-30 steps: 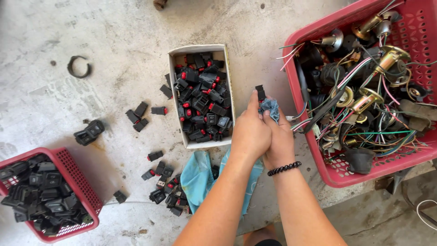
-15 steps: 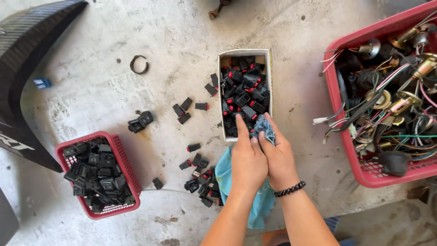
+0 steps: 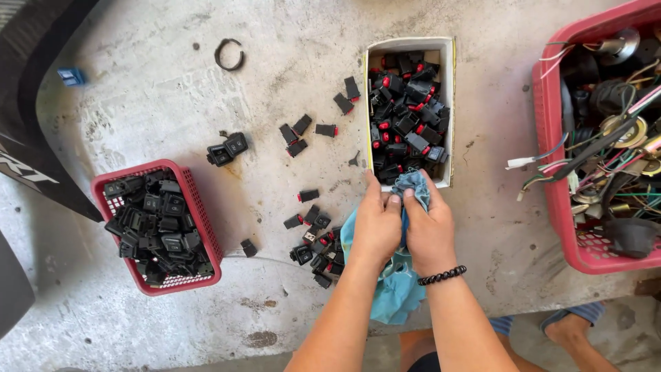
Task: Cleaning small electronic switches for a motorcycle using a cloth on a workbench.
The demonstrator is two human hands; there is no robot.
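Note:
Both hands are pressed together around a blue cloth (image 3: 396,289) at the near end of a white cardboard box (image 3: 447,89) full of small black and red switches (image 3: 406,124). My left hand (image 3: 375,224) grips the cloth from the left. My right hand (image 3: 430,231), with a black bead bracelet on its wrist, grips it from the right. The cloth bunches up between the fingers and hangs down under my forearms. Whatever the cloth may wrap is hidden.
Loose black switches (image 3: 313,248) lie left of my hands and more (image 3: 310,131) beside the box. A small red basket (image 3: 206,241) of black switches sits at left. A large red basket (image 3: 551,172) of wired parts stands at right. A black ring (image 3: 228,55) lies far back.
The view has shifted so the table contents slid right and the small red basket came fully into view. My hands stay clasped on the cloth, now lower at the box's near end.

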